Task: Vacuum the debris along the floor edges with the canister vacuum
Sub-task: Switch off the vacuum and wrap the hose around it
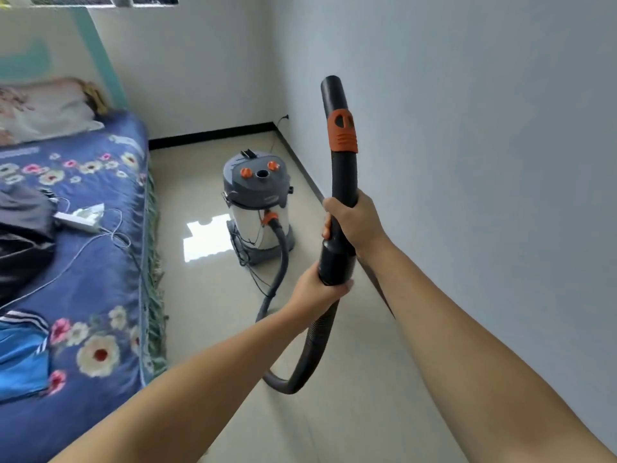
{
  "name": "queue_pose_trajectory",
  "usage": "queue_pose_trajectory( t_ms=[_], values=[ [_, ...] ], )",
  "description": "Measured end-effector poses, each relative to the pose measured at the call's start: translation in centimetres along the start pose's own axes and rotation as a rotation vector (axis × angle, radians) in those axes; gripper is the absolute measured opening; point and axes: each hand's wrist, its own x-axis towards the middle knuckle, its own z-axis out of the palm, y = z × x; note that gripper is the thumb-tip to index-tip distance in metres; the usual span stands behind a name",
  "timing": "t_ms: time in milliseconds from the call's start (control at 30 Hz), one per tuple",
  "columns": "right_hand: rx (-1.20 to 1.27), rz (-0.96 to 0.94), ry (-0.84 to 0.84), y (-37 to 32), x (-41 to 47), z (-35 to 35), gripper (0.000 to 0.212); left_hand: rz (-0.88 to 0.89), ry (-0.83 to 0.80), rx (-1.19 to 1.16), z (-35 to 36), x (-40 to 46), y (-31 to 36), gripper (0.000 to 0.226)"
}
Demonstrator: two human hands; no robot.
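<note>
The hose [310, 345] is looped on the floor [350, 412] nearest the viewer. Its cuff is gripped from below by the left hand [320, 290], fingers curled round it; just beyond, the wand [340, 135] is clasped by the right hand [355, 222] and held up, its open end raised near the right wall [467, 162]. Both forearms are stretched forward. Vacuuming seems not yet begun: the wand must be lowered to the baseboard [307, 175]. Farther off, the canister [258, 208] stands between bed [83, 262] and wall.
</note>
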Motion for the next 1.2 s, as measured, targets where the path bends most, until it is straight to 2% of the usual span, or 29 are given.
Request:
queue_pose_trajectory(
  t_ms=[233, 433, 567, 867, 967, 1067, 1200],
  values=[
    [0.040, -0.088, 0.031, -2.6, 7.7, 6.8, 0.011, 0.076, 0.197, -0.004, -8.0, 5.2, 2.1, 0.030],
    [0.027, -0.105, -0.071, -1.8, 17.6, 11.9, 0.006, 0.054, 0.245, -0.028, -13.9, 13.2, 1.7, 0.032],
    [0.005, -0.062, -0.197, -0.4, 26.6, 14.9, 0.007, 0.030, 0.249, -0.034, -18.1, 20.9, 0.7, 0.027],
    [0.015, 0.099, -0.167, 0.5, 44.4, 25.9, 0.017, -0.048, 0.372, -0.144, -30.7, 34.6, 0.4, 0.043],
    [-0.043, 0.094, -0.141, 0.9, 49.0, 28.7, 0.016, -0.066, 0.378, -0.125, -34.2, 38.9, -0.2, 0.043],
    [-0.058, 0.096, -0.073, 1.8, 53.3, 30.6, 0.011, -0.060, 0.313, -0.126, -37.1, 43.0, -1.0, 0.043],
    [-0.027, 0.111, -0.059, 3.6, 57.6, 32.0, 0.020, -0.080, 0.250, -0.127, -40.2, 46.7, -1.8, 0.039]
  ],
)
